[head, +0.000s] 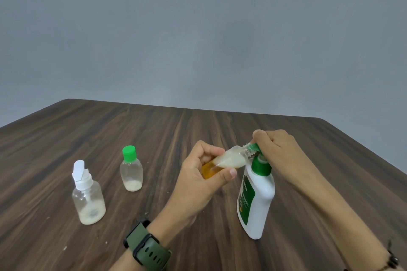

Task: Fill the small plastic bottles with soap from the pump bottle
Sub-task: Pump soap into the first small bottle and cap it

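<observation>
The white pump bottle (256,200) with a green label and green pump head stands on the table at the right. My right hand (277,149) grips its pump head from above. My left hand (204,174) holds a small clear bottle (231,158) tilted on its side, its open neck at the pump's spout. That bottle holds amber and foamy white soap. Two other small bottles stand upright to the left: one with a green cap (131,171), and one with an open white flip cap (88,196). Both have a little white soap at the bottom.
The dark wooden table (154,130) reaches to a grey wall behind; its far edge and right corner are in view. A green watch sits on my left wrist (146,246). Small white specks lie on the table near the front left.
</observation>
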A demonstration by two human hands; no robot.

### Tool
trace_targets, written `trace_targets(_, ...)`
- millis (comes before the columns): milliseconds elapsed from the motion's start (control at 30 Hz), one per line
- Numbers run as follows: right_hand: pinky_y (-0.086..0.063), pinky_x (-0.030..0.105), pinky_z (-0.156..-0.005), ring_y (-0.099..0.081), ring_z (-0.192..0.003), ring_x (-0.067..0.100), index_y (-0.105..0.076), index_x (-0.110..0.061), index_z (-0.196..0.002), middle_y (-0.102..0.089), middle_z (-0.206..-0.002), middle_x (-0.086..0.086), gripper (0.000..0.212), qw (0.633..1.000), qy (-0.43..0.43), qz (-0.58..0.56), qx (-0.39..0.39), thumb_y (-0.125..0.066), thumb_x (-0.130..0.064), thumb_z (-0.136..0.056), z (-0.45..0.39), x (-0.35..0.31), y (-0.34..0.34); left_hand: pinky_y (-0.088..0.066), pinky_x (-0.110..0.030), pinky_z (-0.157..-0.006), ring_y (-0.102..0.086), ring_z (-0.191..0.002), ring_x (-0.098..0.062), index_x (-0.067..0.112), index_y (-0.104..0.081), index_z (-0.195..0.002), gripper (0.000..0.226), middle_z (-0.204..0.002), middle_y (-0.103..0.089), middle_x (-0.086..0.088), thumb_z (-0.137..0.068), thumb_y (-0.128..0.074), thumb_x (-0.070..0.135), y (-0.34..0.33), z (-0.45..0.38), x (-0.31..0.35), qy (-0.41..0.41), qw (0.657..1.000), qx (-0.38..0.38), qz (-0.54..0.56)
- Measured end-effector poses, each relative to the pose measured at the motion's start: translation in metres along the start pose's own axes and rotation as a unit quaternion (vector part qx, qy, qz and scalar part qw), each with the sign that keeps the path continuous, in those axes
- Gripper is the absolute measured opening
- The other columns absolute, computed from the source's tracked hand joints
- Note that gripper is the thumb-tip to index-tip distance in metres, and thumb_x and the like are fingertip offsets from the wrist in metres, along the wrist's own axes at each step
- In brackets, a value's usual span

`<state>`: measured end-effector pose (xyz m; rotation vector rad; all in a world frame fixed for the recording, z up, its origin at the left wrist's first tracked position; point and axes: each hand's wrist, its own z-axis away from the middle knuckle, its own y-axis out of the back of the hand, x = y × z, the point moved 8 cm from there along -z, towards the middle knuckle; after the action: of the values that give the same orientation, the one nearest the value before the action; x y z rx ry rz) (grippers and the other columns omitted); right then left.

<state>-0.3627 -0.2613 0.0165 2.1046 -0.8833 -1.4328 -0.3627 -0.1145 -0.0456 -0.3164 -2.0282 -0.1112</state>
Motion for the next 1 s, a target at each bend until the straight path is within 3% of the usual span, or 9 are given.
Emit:
trace_targets(267, -0.025, 0.025, -0.049, -0.030, -0.050, 0.014, -0.036, -0.012, -0.054, -0.036, -0.053, 0.006, 0.041, 1.000, -0.003, -0.023, -0.005, -0.037, -0.019, -0.094, 0.001, 0.002, -0.006, -0.055, -0.021, -0.067, -0.062, -0.077, -0.003, 0.022, -0.055, -0.094, 0.036, -0.085, -0.066, 0.018, -0.066, -0.078, 0.025, 0.003, 0.002, -0.004, 0.008, 1.000, 0.003, -0.002)
trace_targets(500, -0.027, 0.016, -0.041, -0.028, -0.049, 0.014, -0.045, -0.007, -0.057, -0.037, -0.052, 0.006, 0.039, 1.000, 0.009, -0.002, -0.010, -0.039, -0.021, -0.093, -0.003, -0.003, 0.001, -0.055, -0.019, -0.066, -0.063, -0.077, -0.004, 0.022, -0.056, -0.093, 0.035, -0.085, -0.066, 0.018, -0.067, -0.078, 0.025, 0.003, 0.001, 0.000, -0.001, 1.000, 0.010, 0.006)
trace_targets(667, -0.025, 0.015, -0.040, -0.026, -0.046, 0.011, -0.034, -0.012, -0.052, -0.034, -0.051, 0.003, 0.041, 1.000, 0.005, -0.013, -0.003, -0.038, -0.018, -0.093, -0.003, -0.001, 0.000, -0.054, -0.018, -0.065, -0.063, -0.076, -0.002, 0.022, -0.055, -0.093, 0.035, -0.084, -0.066, 0.019, -0.068, -0.078, 0.027, 0.001, 0.000, 0.001, -0.001, 1.000, 0.008, -0.002)
trace_targets(800, -0.024, 0.025, -0.048, -0.031, -0.052, 0.015, -0.034, -0.013, -0.053, -0.036, -0.056, 0.009, 0.042, 1.000, -0.008, -0.020, -0.014, -0.036, -0.017, -0.094, 0.002, 0.008, -0.009, -0.054, -0.018, -0.064, -0.062, -0.076, -0.003, 0.022, -0.056, -0.092, 0.035, -0.083, -0.066, 0.016, -0.063, -0.075, 0.026, 0.002, 0.001, -0.004, 0.008, 1.000, -0.003, -0.005)
trace_targets(1000, -0.024, 0.015, -0.038, -0.025, -0.045, 0.010, -0.037, -0.010, -0.053, -0.034, -0.051, 0.005, 0.040, 1.000, 0.008, -0.011, -0.012, -0.038, -0.019, -0.092, -0.003, -0.001, -0.003, -0.054, -0.021, -0.066, -0.061, -0.074, -0.002, 0.019, -0.055, -0.093, 0.034, -0.081, -0.067, 0.017, -0.067, -0.077, 0.021, 0.002, 0.002, -0.003, 0.002, 1.000, 0.004, 0.009)
